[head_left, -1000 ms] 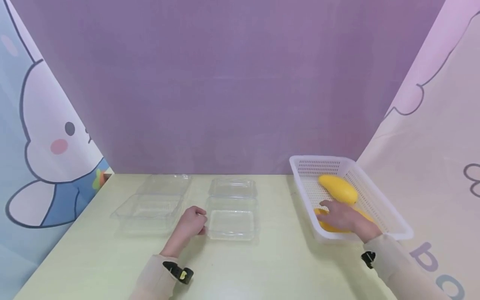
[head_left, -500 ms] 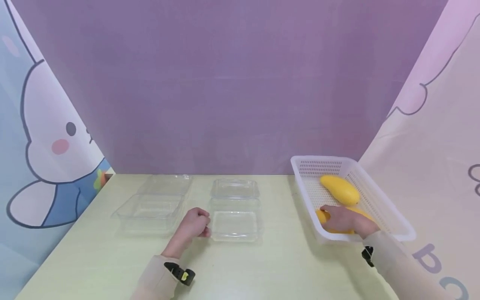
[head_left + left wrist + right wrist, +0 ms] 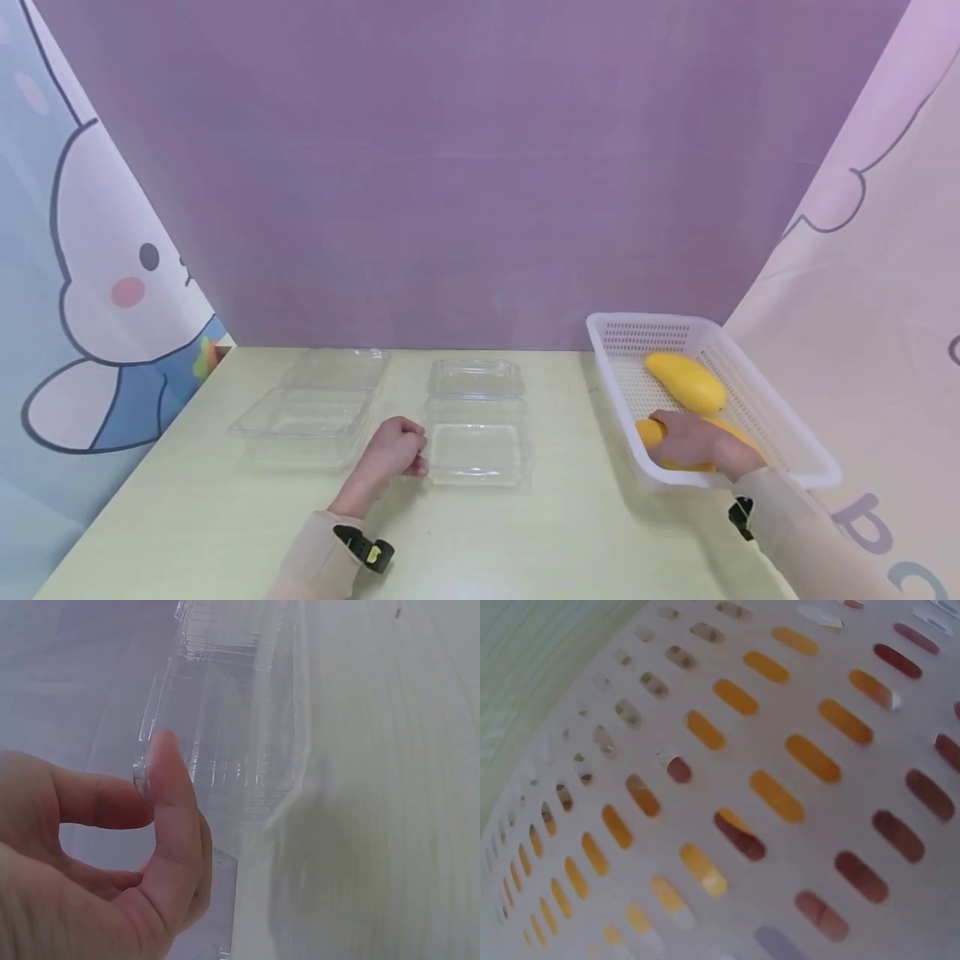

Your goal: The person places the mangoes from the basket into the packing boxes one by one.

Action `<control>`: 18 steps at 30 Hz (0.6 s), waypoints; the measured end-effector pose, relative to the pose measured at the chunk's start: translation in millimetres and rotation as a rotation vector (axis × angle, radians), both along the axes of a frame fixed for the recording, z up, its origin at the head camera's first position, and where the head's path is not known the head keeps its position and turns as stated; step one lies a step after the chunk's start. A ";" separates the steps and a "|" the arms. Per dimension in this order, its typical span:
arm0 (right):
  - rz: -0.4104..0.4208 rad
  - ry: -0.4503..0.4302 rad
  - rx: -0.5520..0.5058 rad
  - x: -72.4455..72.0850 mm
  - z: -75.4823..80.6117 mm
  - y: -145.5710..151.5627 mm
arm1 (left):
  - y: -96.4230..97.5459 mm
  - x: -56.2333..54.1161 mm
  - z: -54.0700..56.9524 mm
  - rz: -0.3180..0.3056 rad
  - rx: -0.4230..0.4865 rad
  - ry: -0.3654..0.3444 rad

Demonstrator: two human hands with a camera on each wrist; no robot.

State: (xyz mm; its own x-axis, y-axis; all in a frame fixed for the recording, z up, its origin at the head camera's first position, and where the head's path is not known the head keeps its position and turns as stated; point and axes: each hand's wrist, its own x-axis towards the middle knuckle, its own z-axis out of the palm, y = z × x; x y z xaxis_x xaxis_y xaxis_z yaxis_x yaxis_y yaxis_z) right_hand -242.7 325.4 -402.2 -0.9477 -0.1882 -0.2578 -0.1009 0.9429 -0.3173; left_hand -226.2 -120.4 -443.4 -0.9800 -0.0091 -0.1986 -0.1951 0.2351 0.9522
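Observation:
In the head view, my left hand (image 3: 390, 450) is at the left edge of the middle clear plastic clamshell box (image 3: 480, 454), whose lid is folded back. The left wrist view shows my thumb and forefinger pinching the rim of that box (image 3: 225, 735). On the right, my right hand (image 3: 686, 439) reaches into a white slotted basket (image 3: 613, 392) and grips the nearer yellow mango (image 3: 651, 432). My hand covers that mango's middle. A second mango (image 3: 686, 383) lies farther back in the basket. Through the slots of the basket wall (image 3: 727, 772), the right wrist view catches yellow mango and fingers.
Another clear clamshell box (image 3: 307, 421) with its lid folded back stands left of my left hand. A purple panel (image 3: 465, 183) rises behind the pale table (image 3: 525, 542). Printed cloths hang on both sides, the right one close to the basket.
My right hand's fingers, spread over the nearer mango before, have lowered and curled round it. My left hand keeps to the box's edge. The whole head view has shifted slightly.

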 end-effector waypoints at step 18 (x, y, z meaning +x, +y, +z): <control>-0.056 0.117 -0.154 5.1 31.2 -8.2 | -2.7 1.6 4.0 -0.043 0.035 0.011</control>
State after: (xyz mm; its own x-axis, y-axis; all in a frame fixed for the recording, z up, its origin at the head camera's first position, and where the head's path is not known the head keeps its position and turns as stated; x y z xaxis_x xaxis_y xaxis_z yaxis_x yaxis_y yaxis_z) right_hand -237.6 317.2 -371.0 -0.9796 -0.1631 -0.1178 -0.0942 0.8892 -0.4478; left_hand -224.7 -123.1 -439.4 -0.9814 0.0401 -0.1876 -0.1753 0.2098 0.9619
